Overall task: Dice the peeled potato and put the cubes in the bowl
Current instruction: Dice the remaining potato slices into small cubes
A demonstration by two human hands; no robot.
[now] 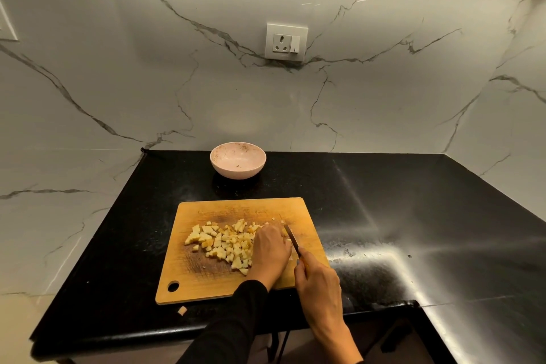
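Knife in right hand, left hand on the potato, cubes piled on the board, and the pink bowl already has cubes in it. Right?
Not quite. The head view shows the pink bowl holds no cubes, only a few specks. The rest stands: the right hand holds the knife, the left hand rests on the potato, and the cubes are piled on the board.

The left hand (270, 248) covers whatever potato it's steadying on the tan wooden chopping board (206, 284). Knife handle's buried in the right hand (317, 281); both forearms run off the bottom edge.
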